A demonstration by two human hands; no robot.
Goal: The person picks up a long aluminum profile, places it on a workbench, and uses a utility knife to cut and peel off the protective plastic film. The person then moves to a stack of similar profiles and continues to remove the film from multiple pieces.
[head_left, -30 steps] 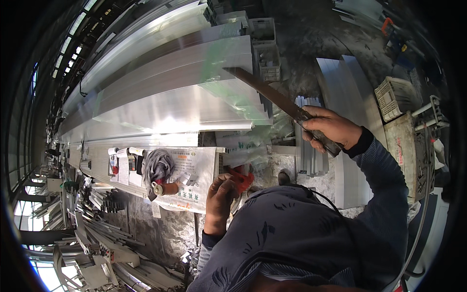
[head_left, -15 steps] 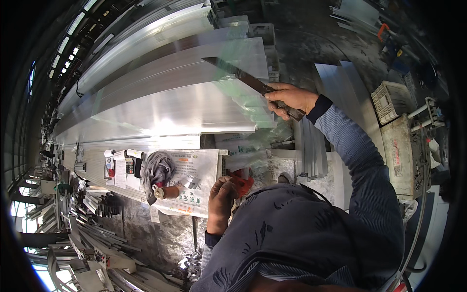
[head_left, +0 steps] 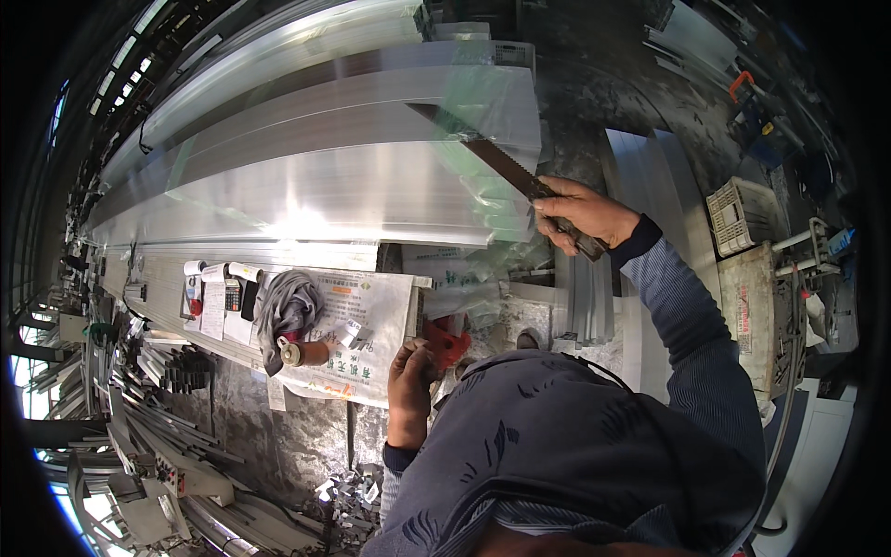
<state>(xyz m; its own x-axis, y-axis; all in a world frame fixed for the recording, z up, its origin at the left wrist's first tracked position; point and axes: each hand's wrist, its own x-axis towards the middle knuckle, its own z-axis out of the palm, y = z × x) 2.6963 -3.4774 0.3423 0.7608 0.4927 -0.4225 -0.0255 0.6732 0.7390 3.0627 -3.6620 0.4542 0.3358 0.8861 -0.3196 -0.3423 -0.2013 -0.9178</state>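
Observation:
My right hand (head_left: 587, 213) is closed around the handle of a long, dark knife (head_left: 506, 165) with an angled tip and a toothed edge. Its blade slants up to the left over stacked silver metal profiles (head_left: 343, 181) with green-tinted clear wrap (head_left: 478, 111) at their end. Close to my body, my left hand (head_left: 410, 379) has its fingers curled together. What they hold, if anything, cannot be made out. Right beside those fingers is a crumpled-looking red thing (head_left: 448, 342), partly hidden.
A printed white sheet (head_left: 380, 306) covers the bench end, bearing a grey cloth (head_left: 290, 306), a brown cylinder with a metal end (head_left: 306, 354), a calculator (head_left: 233, 295) and papers (head_left: 213, 311). A white crate (head_left: 742, 215) stands at right. Metal offcuts (head_left: 353, 497) lie below left.
The knife and my right hand have shifted right and slightly down in the picture, as the whole view has moved a little. My left hand stays closed beside the red thing.

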